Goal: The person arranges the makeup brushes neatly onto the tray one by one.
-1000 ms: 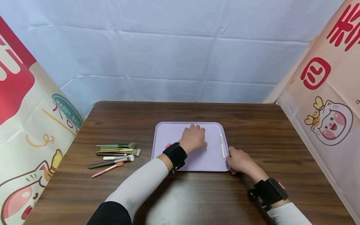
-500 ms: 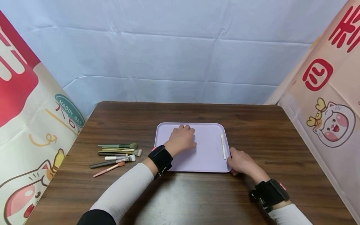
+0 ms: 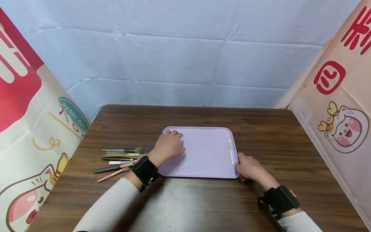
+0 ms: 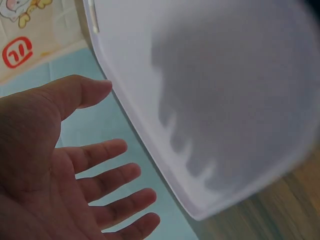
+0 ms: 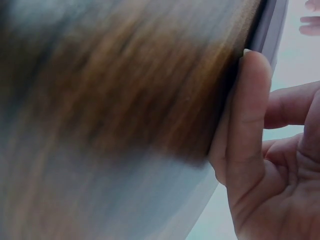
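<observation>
A lilac rectangular tray (image 3: 203,161) lies flat on the wooden table. Along its right side rests a slim white makeup brush (image 3: 231,152), bristles toward the back. My left hand (image 3: 168,145) is over the tray's left part, and the left wrist view shows its fingers (image 4: 107,210) spread, holding nothing, their shadow on the tray. At the tray's front right corner my right hand (image 3: 249,166) grips the rim, with a finger (image 5: 247,105) close along the edge in the right wrist view. Several makeup brushes (image 3: 116,167) lie left of the tray, partly hidden behind the left wristband.
The brown wooden table (image 3: 203,203) extends to a pale blue cloth backdrop (image 3: 174,64). Printed banners (image 3: 333,135) stand at both sides. Black wristbands (image 3: 145,172) are worn on both wrists.
My left hand has moved left across the tray, from its middle to its left side, fingers empty. The right hand stays at the tray's front right corner.
</observation>
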A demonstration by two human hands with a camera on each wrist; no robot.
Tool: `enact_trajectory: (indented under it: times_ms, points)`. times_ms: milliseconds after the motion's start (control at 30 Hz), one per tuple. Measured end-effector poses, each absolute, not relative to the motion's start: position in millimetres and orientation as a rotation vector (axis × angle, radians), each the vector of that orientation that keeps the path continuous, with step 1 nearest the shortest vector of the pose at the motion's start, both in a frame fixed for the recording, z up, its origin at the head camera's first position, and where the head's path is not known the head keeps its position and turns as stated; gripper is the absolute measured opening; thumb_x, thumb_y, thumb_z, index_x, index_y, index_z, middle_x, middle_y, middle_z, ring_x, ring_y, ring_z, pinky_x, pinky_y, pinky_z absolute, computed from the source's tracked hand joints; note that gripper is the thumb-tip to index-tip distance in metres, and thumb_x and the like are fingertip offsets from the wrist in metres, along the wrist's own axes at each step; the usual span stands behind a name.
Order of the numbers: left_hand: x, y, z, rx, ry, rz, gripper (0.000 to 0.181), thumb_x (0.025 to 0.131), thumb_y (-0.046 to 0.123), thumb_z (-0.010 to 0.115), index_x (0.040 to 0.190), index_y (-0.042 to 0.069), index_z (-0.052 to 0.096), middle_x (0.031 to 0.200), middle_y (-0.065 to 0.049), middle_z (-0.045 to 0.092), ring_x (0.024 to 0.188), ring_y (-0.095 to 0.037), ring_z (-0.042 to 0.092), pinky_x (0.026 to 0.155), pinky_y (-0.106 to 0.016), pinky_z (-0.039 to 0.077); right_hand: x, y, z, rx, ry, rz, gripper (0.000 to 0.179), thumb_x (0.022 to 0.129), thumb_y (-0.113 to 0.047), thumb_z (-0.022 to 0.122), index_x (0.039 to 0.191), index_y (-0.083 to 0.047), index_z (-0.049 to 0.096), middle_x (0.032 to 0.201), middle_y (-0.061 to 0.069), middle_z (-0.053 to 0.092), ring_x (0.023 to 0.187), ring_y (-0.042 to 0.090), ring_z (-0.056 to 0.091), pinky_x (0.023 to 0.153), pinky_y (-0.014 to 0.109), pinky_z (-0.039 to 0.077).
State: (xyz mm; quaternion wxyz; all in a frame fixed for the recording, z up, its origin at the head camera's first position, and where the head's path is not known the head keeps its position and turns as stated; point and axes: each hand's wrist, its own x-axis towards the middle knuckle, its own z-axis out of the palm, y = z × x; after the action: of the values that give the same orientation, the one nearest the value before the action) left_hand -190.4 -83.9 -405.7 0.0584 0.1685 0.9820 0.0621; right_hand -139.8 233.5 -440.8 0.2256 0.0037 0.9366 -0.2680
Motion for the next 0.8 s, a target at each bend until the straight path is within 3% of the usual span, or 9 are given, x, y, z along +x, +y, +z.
enact_trajectory:
  times_ms: [533,800]
  points:
    - [-164.1,-138.5,-404.6,0.331,3.027,0.234,0.058,0.09,0.04,0.075,0.134,0.004,0.061,0.129,-0.017,0.062,0.117,-0.037,0.054,0.094,-0.055,0.048,-139.8,233.7,-439.5,-0.003,2.583,-0.75,0.018,0.099,-0.007,0.044,0.109,0.006,0.051,0.074,0.012,0.058,0.055,0.019,0.062,0.051,0.032,0.054]
    - [-151.1,-172.1,-405.4,0.211,3.005,0.226,0.062,0.092,0.04,0.073,0.138,0.002,0.057,0.136,-0.024,0.057,0.126,-0.044,0.05,0.098,-0.06,0.045,-139.1,233.1,-439.2,-0.005,2.588,-0.747,0.017,0.098,-0.007,0.044,0.107,0.005,0.051,0.073,0.012,0.059,0.054,0.019,0.062,0.051,0.032,0.054]
